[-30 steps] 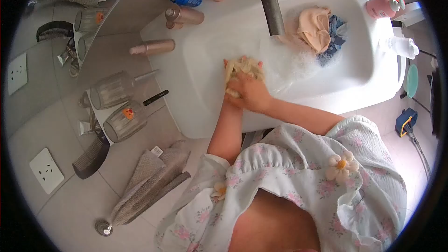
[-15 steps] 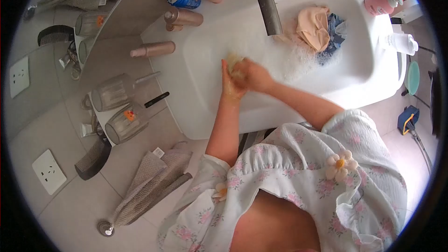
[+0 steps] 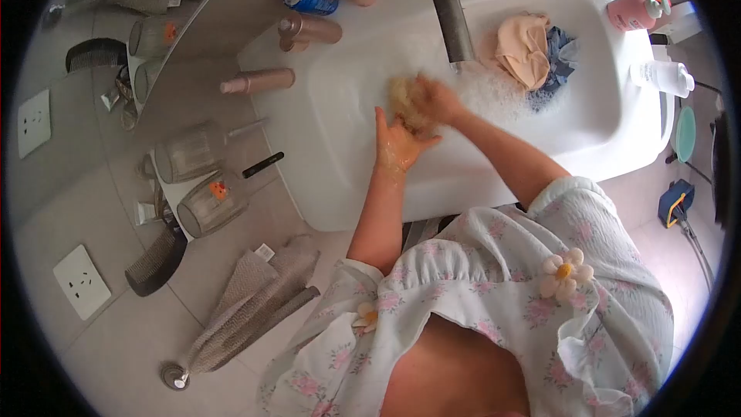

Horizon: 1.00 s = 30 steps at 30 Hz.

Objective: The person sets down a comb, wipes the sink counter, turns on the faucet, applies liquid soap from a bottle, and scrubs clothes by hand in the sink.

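My left hand (image 3: 401, 144) is over the near left part of the white sink (image 3: 340, 185), wet, with thumb and fingers spread. Against its fingers rests a crumpled pale yellow cloth (image 3: 403, 100). My right hand (image 3: 438, 100) is closed on the cloth from the right, its fingers blurred. Farther right in the sink lie a peach cloth (image 3: 522, 50) and a blue cloth (image 3: 562, 58) among suds. The dark faucet (image 3: 445, 11) reaches over the basin, just beyond my right hand.
Pink bottles (image 3: 258, 81) and a blue can (image 3: 311, 0) stand at the left rim. More bottles (image 3: 662, 77) line the right rim. Glass cups (image 3: 212, 201), a comb (image 3: 157, 259) and a grey towel (image 3: 255, 301) are at the left wall.
The yellow cloth, earlier pressed between both hands, now shows beyond my left hand. My left hand has opened and spread its fingers; my right hand has shifted slightly right and away from me.
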Each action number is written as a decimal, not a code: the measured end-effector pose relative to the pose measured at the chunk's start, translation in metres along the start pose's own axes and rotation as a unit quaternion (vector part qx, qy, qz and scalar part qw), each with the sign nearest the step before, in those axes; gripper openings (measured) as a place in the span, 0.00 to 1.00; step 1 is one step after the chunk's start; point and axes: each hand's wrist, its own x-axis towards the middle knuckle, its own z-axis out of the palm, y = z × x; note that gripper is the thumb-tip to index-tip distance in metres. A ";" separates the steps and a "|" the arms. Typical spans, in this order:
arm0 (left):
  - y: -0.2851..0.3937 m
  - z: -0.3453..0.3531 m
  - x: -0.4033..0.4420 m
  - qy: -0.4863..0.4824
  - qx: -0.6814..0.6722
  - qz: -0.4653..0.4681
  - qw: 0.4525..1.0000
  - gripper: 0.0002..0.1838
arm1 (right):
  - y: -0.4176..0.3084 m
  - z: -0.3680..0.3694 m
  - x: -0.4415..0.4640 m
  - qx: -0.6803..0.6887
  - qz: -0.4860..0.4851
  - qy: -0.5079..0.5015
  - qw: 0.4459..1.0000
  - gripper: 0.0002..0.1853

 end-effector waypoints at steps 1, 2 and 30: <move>0.004 -0.002 0.001 0.006 -0.008 0.002 1.000 0.36 | -0.008 0.016 -0.017 -0.001 -0.010 -0.013 1.000 0.19; 0.003 -0.004 0.002 0.014 -0.019 0.006 1.000 0.34 | -0.021 0.033 -0.037 0.007 -0.054 0.017 0.998 0.20; -0.013 0.009 0.017 0.026 0.067 0.017 0.997 0.36 | 0.025 -0.023 0.039 -0.035 -0.001 0.119 0.992 0.16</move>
